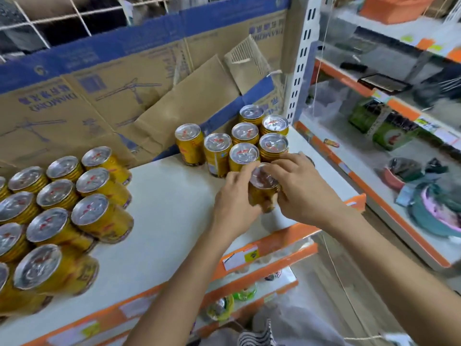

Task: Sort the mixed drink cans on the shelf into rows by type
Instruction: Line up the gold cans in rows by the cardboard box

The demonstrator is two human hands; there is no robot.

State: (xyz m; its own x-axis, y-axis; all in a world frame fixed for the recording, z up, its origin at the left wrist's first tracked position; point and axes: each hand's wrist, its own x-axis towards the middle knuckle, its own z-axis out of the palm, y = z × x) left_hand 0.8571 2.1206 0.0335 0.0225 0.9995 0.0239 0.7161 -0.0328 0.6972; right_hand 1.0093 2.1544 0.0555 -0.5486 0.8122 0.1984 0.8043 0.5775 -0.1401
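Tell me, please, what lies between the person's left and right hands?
A yellow metal drink can with a silver lid, held by the left hand and right hand, seen in the head view.

On the shelf (169, 221), the left cans (57, 216) and the back-right cans (244, 143) stand well apart. A single can (263, 188) is just before the back-right cans. Cardboard (99, 96) stands behind them all.

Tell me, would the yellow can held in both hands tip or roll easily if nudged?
Probably stiff: the can looks metal with its top seemingly unopened, so likely full and heavy for its size. Upright on the flat shelf it should resist tipping; on its side, the round body would likely roll.
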